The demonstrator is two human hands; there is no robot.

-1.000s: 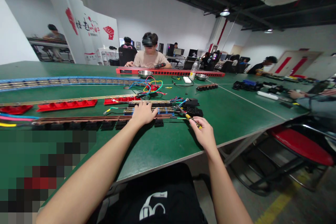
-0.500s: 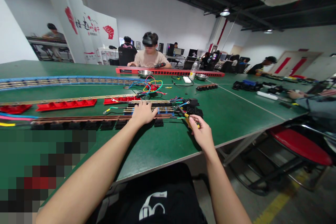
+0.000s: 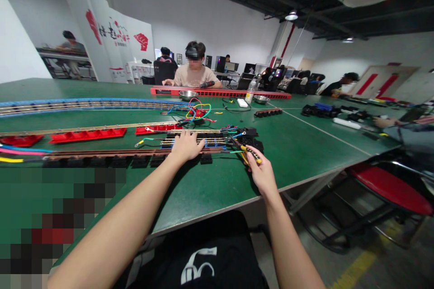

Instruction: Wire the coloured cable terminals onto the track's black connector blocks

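Rails (image 3: 213, 140) already on blue track section (image 3: 219, 146), centre; green wire (image 3: 146, 139) left, end loose, likely unfinished. Left hand (image 3: 186, 148) atop, fingers slightly spread, can't tell grip. Right hand (image 3: 261, 170) wrapped round yellow-handled pliers (image 3: 253, 153), section's right end.

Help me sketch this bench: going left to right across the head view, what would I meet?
Leftmost red plastic strip, middle red strip, bare left hand, yellow-and-black-handled hand tool, white cylindrical object.
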